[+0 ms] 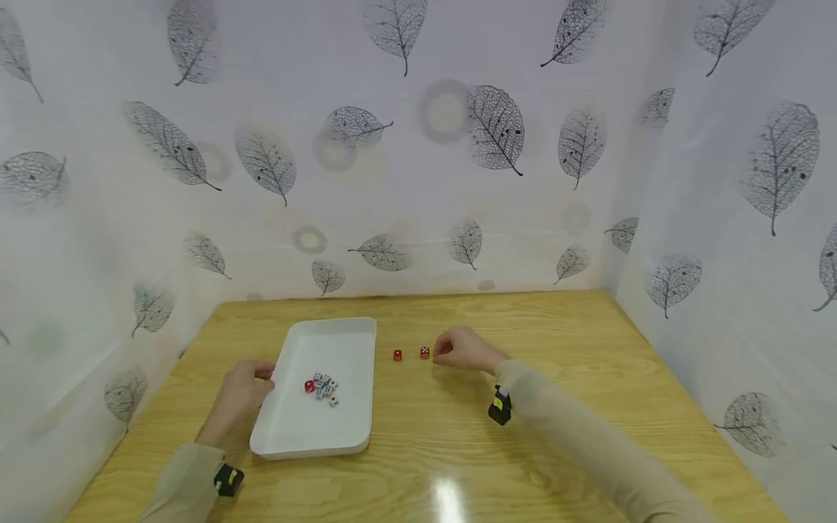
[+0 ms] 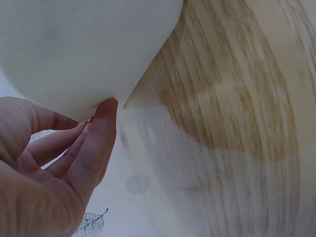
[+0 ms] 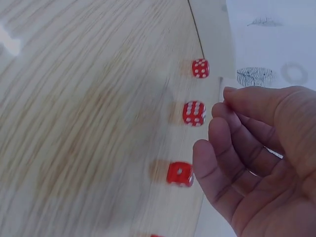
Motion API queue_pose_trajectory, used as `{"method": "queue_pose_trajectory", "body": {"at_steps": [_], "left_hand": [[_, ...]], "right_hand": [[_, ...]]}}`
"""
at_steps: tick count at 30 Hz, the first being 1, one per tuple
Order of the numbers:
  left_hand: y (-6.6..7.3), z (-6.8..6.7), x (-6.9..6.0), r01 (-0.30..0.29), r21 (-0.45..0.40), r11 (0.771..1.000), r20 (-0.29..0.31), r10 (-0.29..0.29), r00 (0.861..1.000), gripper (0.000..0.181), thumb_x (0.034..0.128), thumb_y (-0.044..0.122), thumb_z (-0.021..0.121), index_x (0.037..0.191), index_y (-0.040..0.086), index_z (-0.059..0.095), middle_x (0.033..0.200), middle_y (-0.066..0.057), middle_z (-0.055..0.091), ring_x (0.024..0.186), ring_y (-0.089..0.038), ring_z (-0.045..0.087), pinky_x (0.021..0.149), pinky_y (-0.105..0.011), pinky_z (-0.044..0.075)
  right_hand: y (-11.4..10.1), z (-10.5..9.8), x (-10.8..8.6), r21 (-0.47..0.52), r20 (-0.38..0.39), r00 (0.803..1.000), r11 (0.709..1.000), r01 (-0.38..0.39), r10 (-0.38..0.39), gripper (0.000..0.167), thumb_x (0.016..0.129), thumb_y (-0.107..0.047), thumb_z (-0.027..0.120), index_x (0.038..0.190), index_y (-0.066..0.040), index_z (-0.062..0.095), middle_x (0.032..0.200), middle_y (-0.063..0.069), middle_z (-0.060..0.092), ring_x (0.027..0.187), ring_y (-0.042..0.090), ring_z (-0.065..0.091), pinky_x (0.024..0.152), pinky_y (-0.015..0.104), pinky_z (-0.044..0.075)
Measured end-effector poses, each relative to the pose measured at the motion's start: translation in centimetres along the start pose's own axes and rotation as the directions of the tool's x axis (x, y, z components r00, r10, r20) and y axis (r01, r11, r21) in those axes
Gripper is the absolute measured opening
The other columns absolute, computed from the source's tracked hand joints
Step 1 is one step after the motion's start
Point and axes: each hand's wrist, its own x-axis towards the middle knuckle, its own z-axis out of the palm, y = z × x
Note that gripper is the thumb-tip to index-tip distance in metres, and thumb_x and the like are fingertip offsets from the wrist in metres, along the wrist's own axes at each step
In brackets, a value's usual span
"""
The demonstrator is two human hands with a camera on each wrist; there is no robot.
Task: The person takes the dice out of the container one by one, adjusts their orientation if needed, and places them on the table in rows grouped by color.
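Note:
A white rectangular tray [image 1: 332, 341] stands at the left of the table. Thumb and fingers of my left hand [image 1: 240, 396] pinch its left rim, which the left wrist view shows close up. Inside the tray lie a red die [image 1: 309, 386] and a cluster of small white dice [image 1: 322, 386]. To the tray's right, red dice [image 1: 425, 352] stand in a row on the table. My right hand [image 1: 467, 349] hovers at the row, fingers loosely bent, with nothing visible between them. Beside its fingertips, the right wrist view shows three red dice [image 3: 194, 113] and a sliver of another.
The wooden table [image 1: 556, 334] ends at the back and sides against a white sheet [image 1: 418, 203] printed with grey leaves. A black device is strapped at each wrist, and light glares on the table's near part.

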Motion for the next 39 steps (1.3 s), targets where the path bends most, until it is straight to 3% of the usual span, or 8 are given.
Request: {"method": "queue_pose_trajectory", "body": {"at_steps": [8, 18, 24, 31, 39], "left_hand": [[-0.1, -0.1, 0.2, 0.022, -0.016, 1.0, 0.003, -0.022, 1.0, 0.04, 0.0911, 0.003, 0.055, 0.127, -0.013, 0.055, 0.115, -0.028, 0.061, 0.096, -0.032, 0.062, 0.069, -0.034, 0.056], [0.2, 0.0, -0.2, 0.001, -0.037, 0.999, 0.003, -0.001, 1.0, 0.039, 0.0903, 0.002, 0.054, 0.126, -0.014, 0.055, 0.113, -0.028, 0.061, 0.094, -0.032, 0.062, 0.069, -0.035, 0.056], [0.2, 0.1, -0.1, 0.022, -0.043, 0.999, 0.016, -0.021, 1.0, 0.04, 0.0907, 0.002, 0.053, 0.127, -0.014, 0.054, 0.114, -0.029, 0.061, 0.096, -0.032, 0.062, 0.071, -0.036, 0.057], [0.3, 0.0, -0.1, 0.025, -0.041, 0.999, 0.009, -0.025, 1.0, 0.04, 0.0905, 0.002, 0.053, 0.127, -0.014, 0.055, 0.113, -0.028, 0.061, 0.095, -0.032, 0.062, 0.07, -0.035, 0.057], [0.4, -0.2, -0.2, 0.028, -0.043, 0.999, 0.011, -0.027, 1.0, 0.04, 0.09, 0.003, 0.054, 0.126, -0.014, 0.055, 0.113, -0.028, 0.061, 0.096, -0.033, 0.062, 0.072, -0.037, 0.057]], "right_hand": [[-2.7, 0.8, 1.4, 0.006, -0.018, 0.999, 0.999, 0.049, -0.049, 0.005, 0.091, -0.017, 0.068, 0.089, -0.014, 0.071, 0.087, -0.004, 0.069, 0.079, 0.008, 0.062, 0.073, 0.026, 0.053], [-5.3, 2.0, 3.3, 0.006, -0.007, 0.993, 0.993, 0.119, -0.119, 0.007, 0.092, -0.018, 0.068, 0.092, -0.013, 0.072, 0.086, -0.006, 0.07, 0.079, 0.005, 0.062, 0.073, 0.024, 0.052], [-7.3, 2.2, 4.3, 0.063, 0.034, 0.993, 0.992, 0.107, -0.109, 0.016, 0.095, -0.017, 0.062, 0.101, -0.006, 0.072, 0.089, 0.006, 0.072, 0.073, 0.013, 0.064, 0.065, 0.024, 0.052], [-9.8, 2.6, 5.6, -0.066, 0.018, 0.985, 0.983, 0.172, -0.171, 0.011, 0.094, -0.019, 0.064, 0.096, -0.014, 0.073, 0.091, -0.003, 0.071, 0.081, 0.007, 0.063, 0.075, 0.022, 0.051], [-11.9, 4.3, 7.3, -0.115, 0.051, 0.977, 0.97, 0.213, -0.209, 0.01, 0.093, -0.021, 0.065, 0.092, -0.015, 0.073, 0.087, -0.008, 0.069, 0.077, 0.002, 0.059, 0.071, 0.016, 0.049]]}}
